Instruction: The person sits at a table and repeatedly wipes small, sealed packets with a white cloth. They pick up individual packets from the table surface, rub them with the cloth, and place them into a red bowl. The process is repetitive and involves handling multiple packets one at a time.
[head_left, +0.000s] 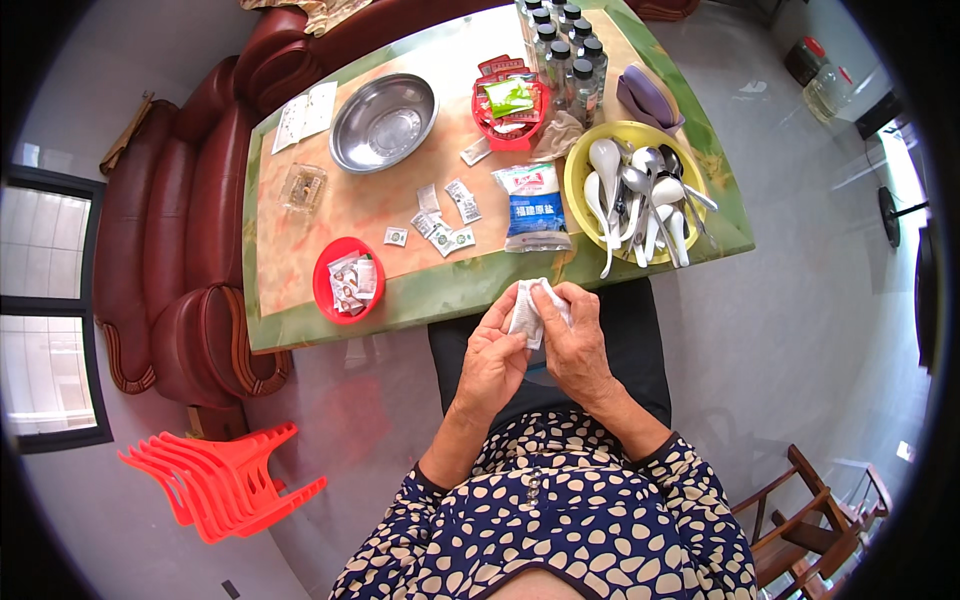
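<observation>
A small white sachet (527,318) is pinched between my two hands just off the table's near edge. My left hand (490,355) grips its left side with thumb and fingers. On its right side, the fingers of my right hand (578,345) are closed, with the thumb pressed on the sachet. Directly beyond my hands lies a blue and white plastic bag (537,212). Several loose sachets (440,232) are scattered on the table to the left of that bag. More packets sit in a red bowl (320,287) at the near left corner.
A yellow bowl (576,175) full of spoons stands at the right. Farther back are a red basket (512,143) of packets, dark-capped bottles (582,85), a purple pouch (648,100) and a metal basin (384,122). Stacked red plastic chairs (225,485) stand at the left.
</observation>
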